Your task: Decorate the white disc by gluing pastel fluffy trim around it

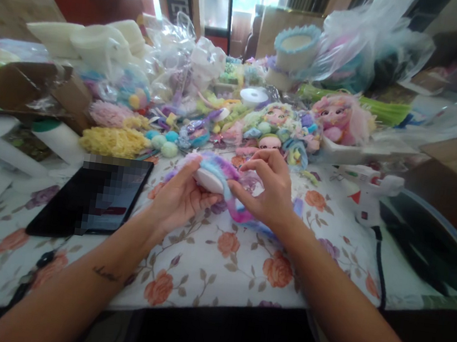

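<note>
My left hand (181, 193) is closed around a white oval disc (209, 181), thumb on top and fingers underneath. Fluffy trim (217, 165) in blue, purple and pink runs along the disc's upper edge. A loop of it hangs down past the disc, and more lies on the tablecloth behind my right wrist. My right hand (270, 190) is beside the disc, its thumb against the trim and its curved fingers apart from the thumb. Something pinkish and see-through shows in the gap between them; I cannot make out what it is.
A tablet (94, 195) lies on the flowered tablecloth (201, 251) at left. A white glue gun (371, 190) with a black cord is at right. Fluffy yellow trim (112, 141), pompoms (168, 149), decorated dolls (339, 118) and plastic bags crowd the back.
</note>
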The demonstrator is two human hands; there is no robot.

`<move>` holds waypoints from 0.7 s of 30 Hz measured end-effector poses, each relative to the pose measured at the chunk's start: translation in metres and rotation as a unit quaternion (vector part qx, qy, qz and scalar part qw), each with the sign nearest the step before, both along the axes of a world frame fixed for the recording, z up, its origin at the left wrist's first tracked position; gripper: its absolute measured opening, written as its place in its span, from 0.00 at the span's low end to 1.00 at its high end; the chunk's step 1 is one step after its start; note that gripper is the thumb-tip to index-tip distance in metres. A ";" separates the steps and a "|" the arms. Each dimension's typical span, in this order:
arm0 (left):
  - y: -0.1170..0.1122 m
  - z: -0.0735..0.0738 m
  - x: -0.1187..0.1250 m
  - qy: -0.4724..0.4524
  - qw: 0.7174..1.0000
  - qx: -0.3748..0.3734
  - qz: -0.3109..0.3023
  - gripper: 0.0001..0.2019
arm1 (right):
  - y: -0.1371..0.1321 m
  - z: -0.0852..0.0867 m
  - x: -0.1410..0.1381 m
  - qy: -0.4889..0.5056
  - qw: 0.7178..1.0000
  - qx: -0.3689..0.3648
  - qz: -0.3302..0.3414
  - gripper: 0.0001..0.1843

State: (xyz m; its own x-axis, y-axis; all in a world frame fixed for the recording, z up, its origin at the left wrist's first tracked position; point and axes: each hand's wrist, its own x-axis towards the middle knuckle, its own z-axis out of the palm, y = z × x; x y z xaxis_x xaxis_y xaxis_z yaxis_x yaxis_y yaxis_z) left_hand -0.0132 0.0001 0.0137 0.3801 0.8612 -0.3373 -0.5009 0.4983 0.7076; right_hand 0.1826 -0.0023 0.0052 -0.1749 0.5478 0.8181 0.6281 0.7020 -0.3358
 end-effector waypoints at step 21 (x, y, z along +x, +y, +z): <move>0.003 -0.004 0.002 -0.004 0.989 0.133 0.071 0.17 | -0.024 0.002 -0.025 0.196 0.908 -0.354 0.104 0.21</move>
State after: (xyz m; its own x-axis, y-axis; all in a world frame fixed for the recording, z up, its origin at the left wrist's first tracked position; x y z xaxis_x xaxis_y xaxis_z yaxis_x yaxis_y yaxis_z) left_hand -0.0109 0.0031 0.0099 0.2504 0.9641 -0.0890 -0.5579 0.2188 0.8006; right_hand 0.1575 -0.0267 0.0069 -0.1066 0.9495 0.2952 0.2405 0.3127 -0.9189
